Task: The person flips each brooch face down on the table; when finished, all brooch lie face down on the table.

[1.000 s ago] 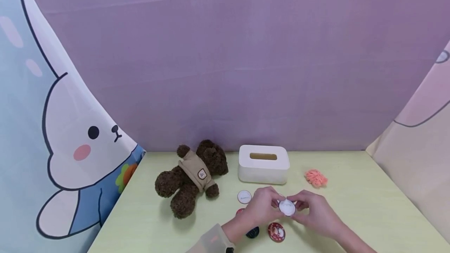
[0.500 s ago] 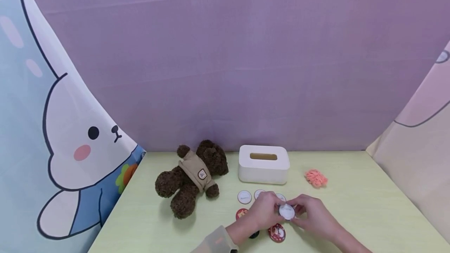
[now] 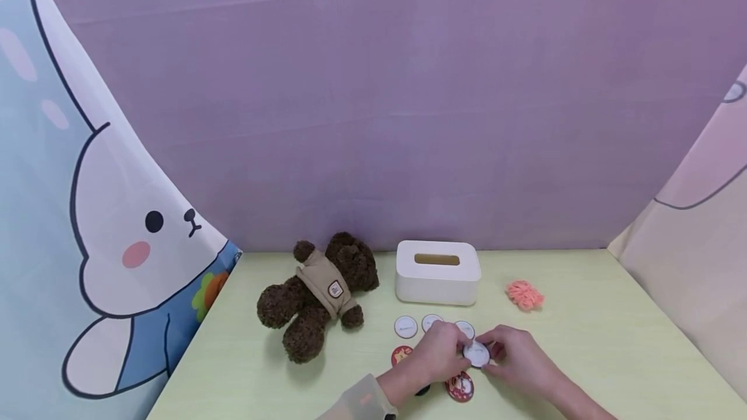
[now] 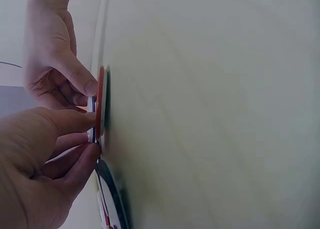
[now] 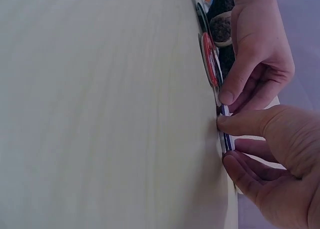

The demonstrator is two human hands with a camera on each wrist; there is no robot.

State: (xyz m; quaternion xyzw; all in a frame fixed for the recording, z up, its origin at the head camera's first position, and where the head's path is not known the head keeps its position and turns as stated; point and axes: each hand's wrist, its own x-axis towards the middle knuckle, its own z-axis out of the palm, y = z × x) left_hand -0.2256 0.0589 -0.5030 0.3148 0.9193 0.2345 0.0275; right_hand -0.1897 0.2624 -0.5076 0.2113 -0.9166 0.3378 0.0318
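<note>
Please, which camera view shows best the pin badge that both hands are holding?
The head view: the pin badge shows its white back there, between the left hand and the right hand. Both wrist views show only its thin edge, partly hidden by fingers.

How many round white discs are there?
4: left disc, middle disc and right disc in front of the white box; fourth disc held by left hand and right hand; others may be hidden.

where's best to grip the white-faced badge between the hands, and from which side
Likely the rim of the badge, with finger and thumb, from its left and right sides. It is a thin, round disc held roughly level, so its edges should give the surest pinch. The left hand and right hand hold it at opposite edges.
</note>
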